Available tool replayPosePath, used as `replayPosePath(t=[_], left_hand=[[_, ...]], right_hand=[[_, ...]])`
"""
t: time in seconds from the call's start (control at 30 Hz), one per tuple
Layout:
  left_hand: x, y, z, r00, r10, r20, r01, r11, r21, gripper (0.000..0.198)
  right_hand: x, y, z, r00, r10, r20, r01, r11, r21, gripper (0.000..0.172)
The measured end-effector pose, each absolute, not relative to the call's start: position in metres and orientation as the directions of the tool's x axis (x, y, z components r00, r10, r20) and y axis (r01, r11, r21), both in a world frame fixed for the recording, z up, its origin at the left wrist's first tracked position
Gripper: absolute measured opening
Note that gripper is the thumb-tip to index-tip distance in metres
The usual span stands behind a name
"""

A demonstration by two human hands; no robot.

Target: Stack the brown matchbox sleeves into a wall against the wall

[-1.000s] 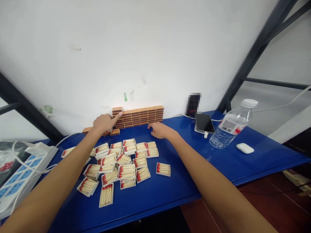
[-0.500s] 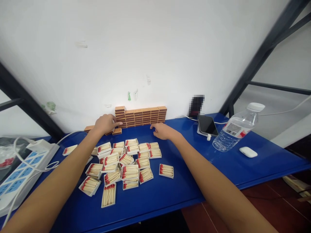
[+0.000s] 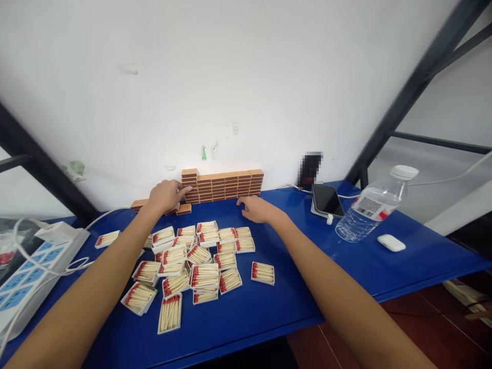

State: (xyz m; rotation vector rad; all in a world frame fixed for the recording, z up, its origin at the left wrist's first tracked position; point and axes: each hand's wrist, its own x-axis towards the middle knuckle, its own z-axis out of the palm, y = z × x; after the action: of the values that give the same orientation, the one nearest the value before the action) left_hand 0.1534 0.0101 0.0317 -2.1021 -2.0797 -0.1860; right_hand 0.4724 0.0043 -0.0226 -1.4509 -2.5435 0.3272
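Against the wall stands a low stack of orange-brown matchbox sleeves point(image 3: 225, 188), laid flat in several columns, with the left column one layer taller. My left hand point(image 3: 164, 196) is at that taller left end. Its thumb touches the front face, and its other fingers are partly hidden beside the column. My right hand point(image 3: 255, 208) rests low before the right part of the stack, index finger out towards the bottom layer, other fingers curled and holding nothing. A loose sleeve point(image 3: 184, 209) lies by my left hand. White matchbox trays point(image 3: 205, 275) full of red-tipped matches are heaped in front.
At the left lies a white and blue power strip point(image 3: 40, 271) with cables. On the right are a phone point(image 3: 328, 200), a clear water bottle point(image 3: 371, 207) and a white earphone case point(image 3: 391, 243). Dark metal bars point(image 3: 407, 97) rise at both sides of the blue table point(image 3: 277, 312).
Both hands keep nearly the same place at the stack. My left thumb sits slightly higher on the left column. The view has shifted a little.
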Motion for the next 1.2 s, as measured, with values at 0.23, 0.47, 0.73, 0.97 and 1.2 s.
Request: replayPosePath(t=[0.23, 0.47, 0.73, 0.97, 1.2], left_hand=[[0.158, 0.007, 0.031, 0.009, 0.979, 0.204, 0.999, 0.001, -0.049, 0.078], [0.158, 0.006, 0.032, -0.007, 0.977, 0.213, 1.000, 0.010, -0.014, 0.077], [0.156, 0.006, 0.040, -0.054, 0.954, 0.296, 0.997, 0.036, 0.066, 0.080], [0.155, 0.004, 0.041, -0.043, 0.950, 0.310, 0.995, 0.014, 0.096, 0.075], [0.151, 0.005, 0.043, -0.023, 0.950, 0.311, 0.995, -0.007, 0.096, 0.074]], right_hand=[[0.472, 0.004, -0.023, -0.495, 0.867, 0.051, 0.826, 0.488, -0.282, 0.037], [0.472, 0.002, -0.022, -0.501, 0.863, 0.059, 0.822, 0.496, -0.280, 0.038], [0.473, 0.005, -0.027, -0.501, 0.862, 0.076, 0.818, 0.500, -0.283, 0.039], [0.466, -0.006, -0.008, -0.461, 0.871, 0.169, 0.842, 0.489, -0.228, 0.023], [0.425, -0.010, 0.045, -0.447, 0.755, 0.480, 0.719, 0.623, -0.309, 0.017]])
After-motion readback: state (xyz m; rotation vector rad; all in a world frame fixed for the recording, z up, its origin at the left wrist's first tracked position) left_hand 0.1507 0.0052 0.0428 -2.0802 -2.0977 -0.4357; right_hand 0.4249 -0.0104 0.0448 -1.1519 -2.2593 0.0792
